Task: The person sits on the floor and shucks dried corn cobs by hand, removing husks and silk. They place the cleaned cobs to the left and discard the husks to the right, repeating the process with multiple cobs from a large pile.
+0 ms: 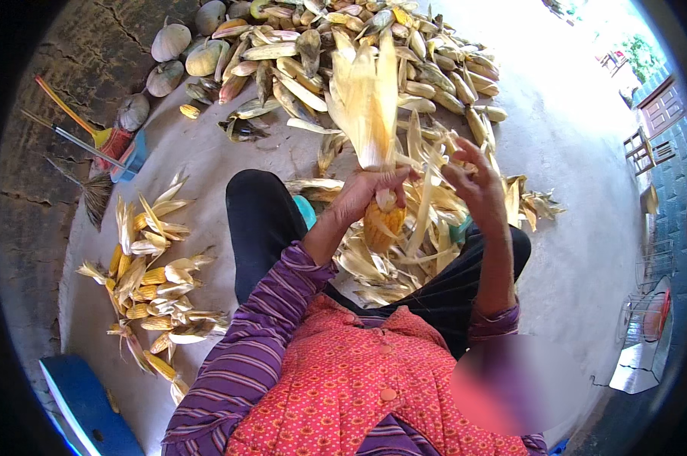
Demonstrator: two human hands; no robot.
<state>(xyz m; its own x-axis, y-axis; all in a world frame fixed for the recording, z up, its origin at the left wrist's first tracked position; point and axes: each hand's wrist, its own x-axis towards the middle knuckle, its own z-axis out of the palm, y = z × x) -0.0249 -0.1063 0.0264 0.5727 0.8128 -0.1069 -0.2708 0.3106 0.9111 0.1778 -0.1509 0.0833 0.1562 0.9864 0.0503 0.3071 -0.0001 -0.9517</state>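
Note:
My left hand is closed around the base of an ear of corn, just where its husk joins. The yellow kernels point down towards me, and the pale husk leaves stand up past my fist. My right hand is raised to the right of the ear, fingers spread and slightly bent. Thin husk strips lie close to its fingertips; whether it touches one I cannot tell. Loose husks cover the floor between my legs.
Unpeeled corn is heaped ahead, with pumpkins at its left. Ears with pulled-back husks lie on the floor to my left. A blue dustpan and brooms stand by the wall; a blue object is at lower left.

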